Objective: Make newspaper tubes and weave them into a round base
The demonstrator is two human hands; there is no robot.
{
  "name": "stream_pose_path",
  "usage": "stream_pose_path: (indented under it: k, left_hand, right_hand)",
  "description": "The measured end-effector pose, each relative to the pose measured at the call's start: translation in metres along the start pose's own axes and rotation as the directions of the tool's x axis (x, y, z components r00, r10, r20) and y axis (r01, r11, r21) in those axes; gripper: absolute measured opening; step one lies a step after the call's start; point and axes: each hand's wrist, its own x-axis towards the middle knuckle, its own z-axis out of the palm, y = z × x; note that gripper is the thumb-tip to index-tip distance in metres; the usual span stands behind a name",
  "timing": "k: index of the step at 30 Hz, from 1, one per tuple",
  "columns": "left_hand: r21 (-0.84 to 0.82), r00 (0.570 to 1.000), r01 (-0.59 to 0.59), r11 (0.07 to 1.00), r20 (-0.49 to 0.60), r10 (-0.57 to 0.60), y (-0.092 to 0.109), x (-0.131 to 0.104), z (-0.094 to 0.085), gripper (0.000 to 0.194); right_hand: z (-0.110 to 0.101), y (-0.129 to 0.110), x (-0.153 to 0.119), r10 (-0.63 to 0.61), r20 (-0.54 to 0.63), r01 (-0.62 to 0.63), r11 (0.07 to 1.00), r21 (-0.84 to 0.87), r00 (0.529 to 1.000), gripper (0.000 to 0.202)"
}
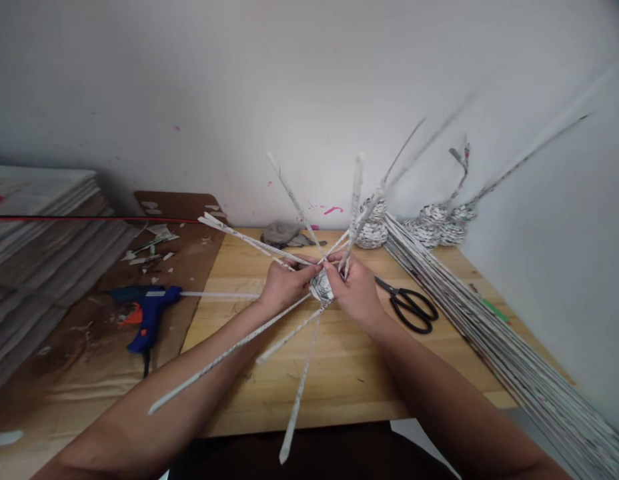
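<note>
Between both hands, above the wooden table, is a small woven piece of rolled newspaper [321, 287], with several paper tubes sticking out from it all around. My left hand [287, 283] grips its left side, thumb and fingers pressed together near the far edge. On the other side my right hand [353, 283] holds it too, thumb on top and close to the left thumb. Paper tubes pass between and behind the right fingers, and one long tube runs up to the right, blurred. The fingertips under the weave are hidden.
Black-handled scissors [412, 308] lie right of my right hand, beside a long bundle of paper tubes [469, 313]. Woven paper balls [373, 230] stand by the wall. At left are a blue glue gun [152, 313] on cardboard [164, 280] and a newspaper stack [44, 280].
</note>
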Motion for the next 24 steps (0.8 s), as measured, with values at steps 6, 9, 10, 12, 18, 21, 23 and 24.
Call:
stream_pose_path:
  k: [6, 9, 10, 12, 18, 21, 23, 24]
  left_hand:
    - [0.131, 0.991, -0.116, 0.985, -0.048, 0.123, 0.003, -0.005, 0.006, 0.022]
    - [0.102, 0.991, -0.115, 0.988, -0.062, 0.122, 0.009, -0.010, 0.011, 0.020]
    - [0.084, 0.991, -0.107, 0.991, -0.066, 0.113, 0.010, -0.011, 0.012, 0.020]
    - [0.060, 0.992, -0.097, 0.994, -0.081, 0.101, 0.012, -0.013, 0.015, 0.019]
    - [0.034, 0.987, -0.113, 0.993, -0.107, 0.116, 0.008, -0.015, 0.018, 0.018]
    - [0.086, 0.971, -0.206, 0.975, -0.108, 0.215, 0.006, -0.016, 0.019, 0.012]
    - [0.123, 0.957, -0.256, 0.959, -0.104, 0.269, 0.005, -0.017, 0.019, 0.009]
    - [0.139, 0.954, -0.267, 0.954, -0.101, 0.282, 0.005, -0.017, 0.018, 0.008]
  right_hand:
    - [-0.006, -0.001, 0.004, -0.098, -0.060, 0.090, 0.988, -0.125, 0.993, 0.022]
    - [-0.004, -0.004, 0.004, -0.084, -0.090, 0.078, 0.994, -0.076, 0.992, 0.020]
    - [-0.003, -0.004, 0.004, -0.057, -0.109, 0.054, 0.998, -0.032, 0.992, 0.020]
    - [0.000, -0.005, 0.003, 0.012, -0.144, -0.002, 0.997, 0.073, 0.990, 0.021]
    - [0.005, -0.003, 0.004, 0.104, -0.159, -0.055, 0.957, 0.285, 0.982, 0.022]
    - [0.007, 0.001, 0.006, 0.188, -0.149, -0.121, 0.921, 0.370, 0.971, 0.023]
    - [0.008, 0.003, 0.007, 0.235, -0.139, -0.158, 0.893, 0.421, 0.962, 0.024]
    - [0.008, 0.005, 0.007, 0.243, -0.137, -0.163, 0.887, 0.433, 0.960, 0.024]
